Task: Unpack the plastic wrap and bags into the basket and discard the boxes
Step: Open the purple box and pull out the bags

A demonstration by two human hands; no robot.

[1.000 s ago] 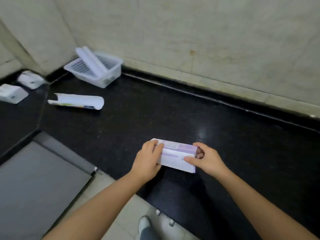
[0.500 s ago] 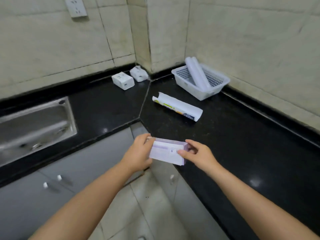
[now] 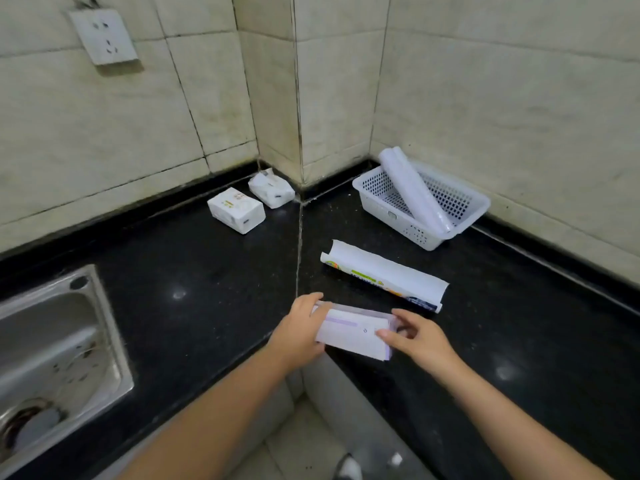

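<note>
- White perforated plastic basket (image 3: 450, 230) holds two wrap rolls (image 3: 414, 188); emptied long carton (image 3: 381, 275) lies undiscarded on the black desk (image 3: 519, 306).
- Both hands, left (image 3: 301, 337) and right (image 3: 420, 339), grip the lilac rectangular box (image 3: 355, 336), fingers closed on its ends; apparently unopened.
- Two white packs (image 3: 236, 210) untouched.

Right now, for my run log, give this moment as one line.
left hand + right hand: gripping small lilac cardboard box | white plastic-wrap roll: in white perforated basket | opened long carton: on counter
</note>
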